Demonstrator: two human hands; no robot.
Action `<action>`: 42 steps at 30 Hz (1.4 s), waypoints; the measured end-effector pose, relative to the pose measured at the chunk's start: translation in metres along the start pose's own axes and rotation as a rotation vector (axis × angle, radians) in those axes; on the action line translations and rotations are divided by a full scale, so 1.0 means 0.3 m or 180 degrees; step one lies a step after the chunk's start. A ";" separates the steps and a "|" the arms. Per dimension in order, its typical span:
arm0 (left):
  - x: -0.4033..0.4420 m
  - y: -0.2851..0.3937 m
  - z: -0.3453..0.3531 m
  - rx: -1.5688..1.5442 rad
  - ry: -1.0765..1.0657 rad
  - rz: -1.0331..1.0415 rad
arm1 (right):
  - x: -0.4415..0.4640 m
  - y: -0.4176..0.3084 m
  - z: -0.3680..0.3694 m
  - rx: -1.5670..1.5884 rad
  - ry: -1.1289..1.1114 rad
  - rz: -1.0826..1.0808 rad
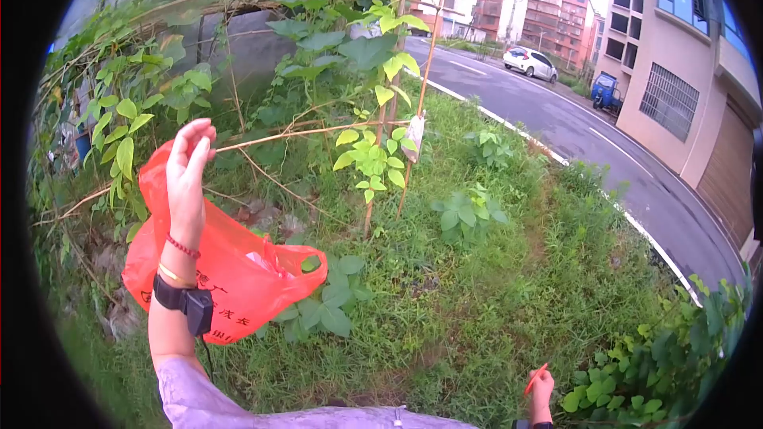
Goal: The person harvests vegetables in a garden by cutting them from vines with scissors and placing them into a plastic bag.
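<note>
My left hand is raised on the left, its fingers curled and close to the thumb. What lies between them, if anything, is hidden. Behind that hand and forearm hangs a red plastic bag printed with dark characters. One bag handle droops open to the right; its upper part rises beside my hand, and what holds it up is hidden. A thin bamboo pole reaches right from beside my fingers. Low at the lower right, my right hand is closed around a slim orange-red tool, its kind unclear.
Climbing vines cover a pole frame at the left. An upright pole carries a small pale packet. Grass and leafy plants cover the ground. Beyond a white kerb runs a road with a white car.
</note>
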State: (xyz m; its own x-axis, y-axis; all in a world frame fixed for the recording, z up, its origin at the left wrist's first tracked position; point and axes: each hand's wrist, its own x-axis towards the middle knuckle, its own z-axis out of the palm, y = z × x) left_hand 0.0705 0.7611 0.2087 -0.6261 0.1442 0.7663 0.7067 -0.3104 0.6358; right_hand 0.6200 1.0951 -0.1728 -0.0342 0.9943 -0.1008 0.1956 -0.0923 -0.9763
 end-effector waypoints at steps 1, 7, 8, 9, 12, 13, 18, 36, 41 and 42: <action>0.023 -0.015 0.012 0.0092 -0.0066 -0.0043 | 0.041 -0.014 0.011 0.0229 -0.0153 0.0039; 0.177 -0.049 0.157 0.0398 -0.0287 0.0258 | 0.202 -0.236 0.178 0.0375 -0.0410 0.0029; 0.217 -0.059 0.186 0.0449 -0.0358 0.0451 | 0.222 -0.307 0.218 0.0483 -0.0470 0.0096; 0.261 -0.068 0.217 0.0511 -0.0364 0.0554 | 0.264 -0.338 0.252 0.0463 -0.0550 -0.0036; 0.402 -0.116 0.332 0.0495 -0.0355 0.0800 | 0.383 -0.458 0.347 0.0637 -0.0910 -0.0531; 0.453 -0.139 0.374 0.0555 -0.0333 0.0907 | 0.394 -0.536 0.380 0.0569 -0.0979 -0.0587; 0.675 -0.287 0.593 0.0889 -0.0390 0.1163 | 0.518 -0.804 0.540 0.0480 -0.1073 -0.0918; 1.829 -1.035 1.298 0.0083 -0.1100 0.2403 | 1.142 -2.530 1.977 0.0839 -0.2153 -0.3567; 1.859 -1.033 1.337 0.0548 -0.1316 0.2448 | 1.071 -3.015 2.064 0.1428 -0.2078 -0.4613; 1.853 -1.039 1.343 0.0431 -0.1250 0.2558 | 1.056 -3.095 2.085 0.1501 -0.2123 -0.4835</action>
State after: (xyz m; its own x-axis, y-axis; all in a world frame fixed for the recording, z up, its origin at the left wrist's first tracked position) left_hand -0.3650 1.3166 0.4738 0.2129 0.2499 0.9446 0.9307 -0.3462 -0.1182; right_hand -0.1854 1.4624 0.5820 -0.2941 0.0194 0.9556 -0.6716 0.7071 -0.2211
